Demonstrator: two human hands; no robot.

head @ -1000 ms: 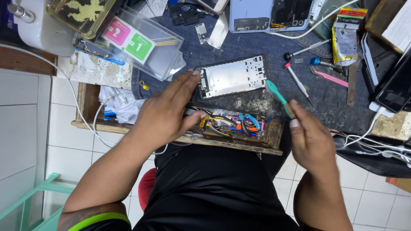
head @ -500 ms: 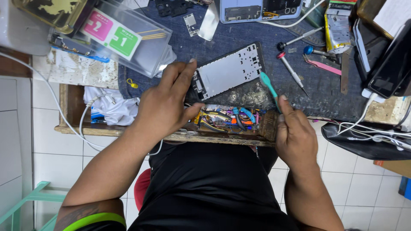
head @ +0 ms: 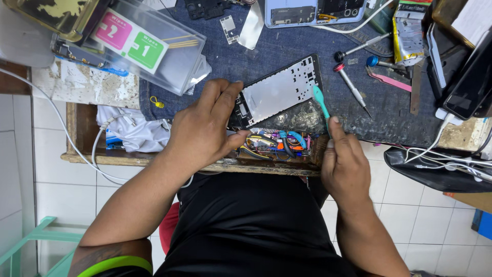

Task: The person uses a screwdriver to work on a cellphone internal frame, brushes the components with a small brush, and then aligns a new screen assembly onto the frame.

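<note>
A phone frame, silver inside with a black edge, lies tilted on the blue denim mat. My left hand rests on the frame's left end, fingers over its edge and thumb along the near side. My right hand grips a teal pry tool, its tip touching the frame's right near corner. Below the frame, an open drawer holds tangled wires and pliers.
Two screwdrivers and pink tweezers lie right of the frame. A clear plastic box with pink and green stickers sits at the left. Phones and white cables crowd the right; another opened phone lies at the far edge.
The view has shifted closer. My left hand slid onto the frame's left end, the frame turned more tilted, and my right hand brought the teal tool's tip up to the frame's corner.
</note>
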